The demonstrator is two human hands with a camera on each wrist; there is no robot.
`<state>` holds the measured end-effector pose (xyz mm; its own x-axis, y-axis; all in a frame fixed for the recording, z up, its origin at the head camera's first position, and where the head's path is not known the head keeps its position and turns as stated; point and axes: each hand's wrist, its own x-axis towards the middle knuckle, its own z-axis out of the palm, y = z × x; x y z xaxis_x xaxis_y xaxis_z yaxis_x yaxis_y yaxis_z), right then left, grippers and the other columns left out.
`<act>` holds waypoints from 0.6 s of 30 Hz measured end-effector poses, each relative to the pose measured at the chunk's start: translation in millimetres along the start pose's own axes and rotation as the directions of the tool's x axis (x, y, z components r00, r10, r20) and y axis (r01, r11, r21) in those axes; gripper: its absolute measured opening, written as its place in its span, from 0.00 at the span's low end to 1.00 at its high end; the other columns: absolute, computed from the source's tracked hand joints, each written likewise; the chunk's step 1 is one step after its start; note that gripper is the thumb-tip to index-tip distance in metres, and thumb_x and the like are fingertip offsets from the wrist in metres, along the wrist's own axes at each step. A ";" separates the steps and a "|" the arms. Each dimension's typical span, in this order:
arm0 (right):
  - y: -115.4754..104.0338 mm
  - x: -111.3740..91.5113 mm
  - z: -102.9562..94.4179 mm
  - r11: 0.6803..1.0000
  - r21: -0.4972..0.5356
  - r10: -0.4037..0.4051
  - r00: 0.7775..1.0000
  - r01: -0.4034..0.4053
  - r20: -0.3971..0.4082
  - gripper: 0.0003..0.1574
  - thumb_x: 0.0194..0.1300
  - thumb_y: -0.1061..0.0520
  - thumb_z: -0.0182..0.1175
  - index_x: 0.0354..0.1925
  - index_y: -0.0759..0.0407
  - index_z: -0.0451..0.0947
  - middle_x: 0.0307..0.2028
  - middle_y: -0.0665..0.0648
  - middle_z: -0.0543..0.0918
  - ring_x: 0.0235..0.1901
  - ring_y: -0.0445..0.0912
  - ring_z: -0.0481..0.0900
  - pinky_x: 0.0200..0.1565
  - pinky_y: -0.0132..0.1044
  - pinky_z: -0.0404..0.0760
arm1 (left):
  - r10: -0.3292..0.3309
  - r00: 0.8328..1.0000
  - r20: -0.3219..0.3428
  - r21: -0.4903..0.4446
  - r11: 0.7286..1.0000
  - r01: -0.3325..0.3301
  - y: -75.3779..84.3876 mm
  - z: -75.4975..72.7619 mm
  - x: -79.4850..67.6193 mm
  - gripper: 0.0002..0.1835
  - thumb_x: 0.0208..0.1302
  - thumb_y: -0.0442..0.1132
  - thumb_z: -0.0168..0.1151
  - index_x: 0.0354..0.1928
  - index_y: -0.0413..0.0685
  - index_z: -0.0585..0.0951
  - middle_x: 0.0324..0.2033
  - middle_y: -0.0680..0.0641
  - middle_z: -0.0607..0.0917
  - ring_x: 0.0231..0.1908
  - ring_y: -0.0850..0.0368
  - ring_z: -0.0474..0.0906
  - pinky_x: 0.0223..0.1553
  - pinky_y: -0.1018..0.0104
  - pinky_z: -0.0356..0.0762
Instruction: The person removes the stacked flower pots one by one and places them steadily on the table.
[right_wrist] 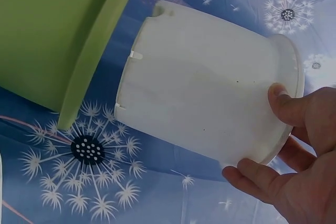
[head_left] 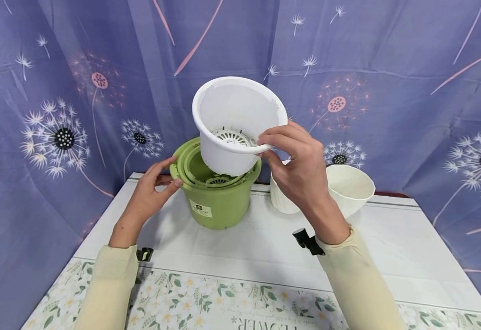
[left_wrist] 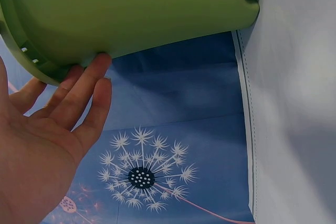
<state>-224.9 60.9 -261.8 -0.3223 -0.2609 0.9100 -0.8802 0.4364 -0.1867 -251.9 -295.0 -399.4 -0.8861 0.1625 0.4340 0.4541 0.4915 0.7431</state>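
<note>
A white plastic flower pot (head_left: pixel 240 114) with a slotted bottom is tilted in the air above a green flower pot (head_left: pixel 220 206). My right hand (head_left: pixel 298 158) pinches the white pot's rim, thumb outside, as the right wrist view also shows. The green pot stands on the table with a pale label on its front and smaller green pots (head_left: pixel 188 167) nested inside it. At its left rim, my left hand (head_left: pixel 151 190) holds on with thumb and fingers. In the left wrist view, fingertips (left_wrist: pixel 100 64) lie against the wall just under that rim.
Behind my right hand stand a cream ribbed pot (head_left: pixel 283 201), partly hidden, and a cream faceted pot (head_left: pixel 349 188). The white table cover (head_left: pixel 232 252) has a floral front band. A blue-purple dandelion curtain (head_left: pixel 240 36) hangs close behind the pots.
</note>
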 end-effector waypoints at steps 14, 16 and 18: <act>-2.9 -4.3 -15.4 1.000 0.013 0.010 0.998 -0.009 -0.066 0.15 0.56 0.81 0.69 0.36 0.66 0.91 0.38 0.60 0.91 0.50 0.59 0.87 0.68 0.48 0.77 | -0.007 1.000 0.002 -0.002 1.000 0.007 0.3 0.4 -1.8 0.36 0.79 0.46 0.65 0.83 0.59 0.64 0.71 0.44 0.72 0.58 0.44 0.82 0.48 0.78 0.79; -4.0 -5.0 -17.6 1.000 0.007 0.010 0.998 -0.009 -0.068 0.15 0.56 0.81 0.69 0.37 0.66 0.91 0.38 0.59 0.91 0.50 0.58 0.87 0.68 0.48 0.77 | -0.008 1.000 0.002 -0.003 1.000 0.008 0.2 0.3 -1.7 0.36 0.79 0.46 0.65 0.83 0.59 0.64 0.71 0.44 0.72 0.59 0.44 0.82 0.48 0.78 0.79; -4.6 -5.4 -19.4 1.000 0.001 0.010 0.998 -0.010 -0.067 0.15 0.58 0.80 0.68 0.37 0.66 0.91 0.39 0.60 0.91 0.50 0.56 0.87 0.68 0.48 0.77 | -0.009 1.000 0.002 -0.004 1.000 0.009 0.3 0.1 -1.6 0.36 0.79 0.46 0.65 0.83 0.60 0.64 0.71 0.44 0.72 0.59 0.44 0.82 0.48 0.78 0.79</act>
<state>-212.4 77.0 -258.7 -0.3070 -0.1982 0.9308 -0.8773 0.4381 -0.1961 -250.3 -295.0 -400.0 -0.8901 0.1597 0.4269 0.4469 0.4898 0.7486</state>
